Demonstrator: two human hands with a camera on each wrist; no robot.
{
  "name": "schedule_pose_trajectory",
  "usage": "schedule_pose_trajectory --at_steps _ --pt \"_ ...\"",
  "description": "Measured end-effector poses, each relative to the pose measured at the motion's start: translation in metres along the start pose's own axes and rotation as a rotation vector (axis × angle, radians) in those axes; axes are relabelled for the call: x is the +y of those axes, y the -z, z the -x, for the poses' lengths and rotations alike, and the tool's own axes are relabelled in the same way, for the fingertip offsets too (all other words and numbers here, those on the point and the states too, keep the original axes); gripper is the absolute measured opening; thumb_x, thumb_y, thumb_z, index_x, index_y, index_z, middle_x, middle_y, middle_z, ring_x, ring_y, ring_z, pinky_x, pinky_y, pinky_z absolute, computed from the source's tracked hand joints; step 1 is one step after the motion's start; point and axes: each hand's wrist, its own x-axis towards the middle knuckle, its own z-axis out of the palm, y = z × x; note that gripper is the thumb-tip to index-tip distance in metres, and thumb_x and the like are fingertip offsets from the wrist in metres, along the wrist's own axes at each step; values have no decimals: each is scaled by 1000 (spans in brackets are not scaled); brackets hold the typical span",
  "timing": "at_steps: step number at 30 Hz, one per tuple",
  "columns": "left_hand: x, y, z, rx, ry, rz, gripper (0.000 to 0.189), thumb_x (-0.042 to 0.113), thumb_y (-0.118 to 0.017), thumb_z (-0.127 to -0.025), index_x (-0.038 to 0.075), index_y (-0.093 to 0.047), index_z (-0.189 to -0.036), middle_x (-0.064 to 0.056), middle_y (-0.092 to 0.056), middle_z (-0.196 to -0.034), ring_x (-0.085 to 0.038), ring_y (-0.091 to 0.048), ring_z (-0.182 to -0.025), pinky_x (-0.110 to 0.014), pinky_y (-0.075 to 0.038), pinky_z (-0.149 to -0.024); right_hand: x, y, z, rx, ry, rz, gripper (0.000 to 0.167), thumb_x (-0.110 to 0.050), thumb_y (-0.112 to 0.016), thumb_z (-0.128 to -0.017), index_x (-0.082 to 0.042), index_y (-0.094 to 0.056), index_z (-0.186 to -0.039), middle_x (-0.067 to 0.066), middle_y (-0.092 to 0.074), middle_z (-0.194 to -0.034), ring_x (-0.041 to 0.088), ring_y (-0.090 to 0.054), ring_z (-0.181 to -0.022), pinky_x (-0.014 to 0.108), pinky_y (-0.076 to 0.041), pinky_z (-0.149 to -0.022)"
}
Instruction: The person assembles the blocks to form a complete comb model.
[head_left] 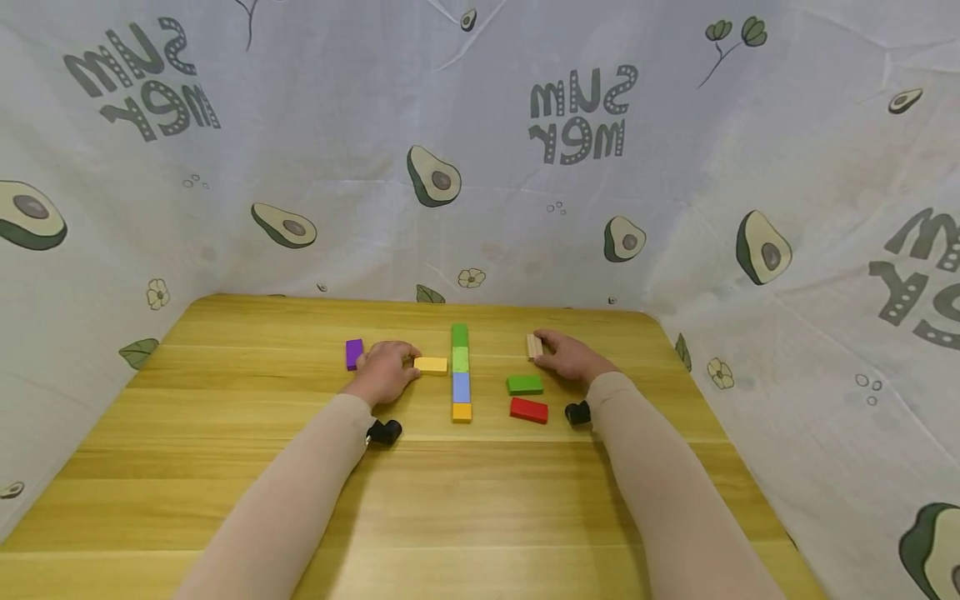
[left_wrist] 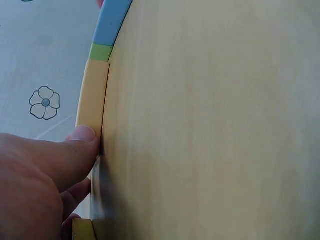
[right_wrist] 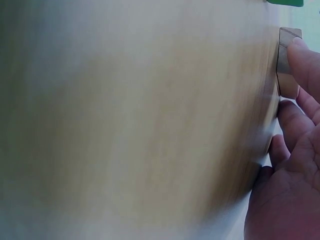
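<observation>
Head view shows the word "summer" (head_left: pixel 583 115) on the pale cloth (head_left: pixel 360 100) behind the table (head_left: pixel 450 517), written mirrored and in two lines. It is printed at the left and near the middle; at the far right the same letters are cut by the picture's edge.

My left hand (head_left: pixel 386 371) covers part of the area beside the purple block (head_left: pixel 354 354), so I cannot tell if they touch. In the left wrist view, a small yellow piece (left_wrist: pixel 83 230) is cut off at the bottom, and some of my fingers are hidden behind my thumb (left_wrist: pixel 82 135).

With this hand I am grasping the left end of the yellow block (head_left: pixel 431 365). Its right end points to a column of green, light green, blue and orange blocks (head_left: pixel 461 387), ordered from far to near.

My right hand (head_left: pixel 573 358) pinches the wooden block (head_left: pixel 534 347), which lies at the left of its fingers, right of the column. Nearer to me are the green block (head_left: pixel 525 385) and the red block (head_left: pixel 528 410).
</observation>
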Motion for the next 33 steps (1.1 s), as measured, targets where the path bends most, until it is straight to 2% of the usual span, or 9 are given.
schedule_pose_trajectory --at_steps 25,33 --pt "-3 0 0 -16 1 2 33 30 -64 -106 16 -65 -136 -7 -52 -160 -35 -31 -156 -65 -19 -122 2 -1 -3 5 -7 -2 68 -31 -57 -109 -9 -27 -167 22 -28 -172 44 -27 -158 59 -20 -130" --pt "-1 7 2 -32 -19 18 33 27 -64 -106 12 -64 -135 -11 -55 -156 -37 -37 -153 -63 -24 -119 3 0 -5 -2 -11 -20 69 -32 -58 -109 -10 -27 -167 22 -27 -172 44 -27 -158 59 -20 -130"
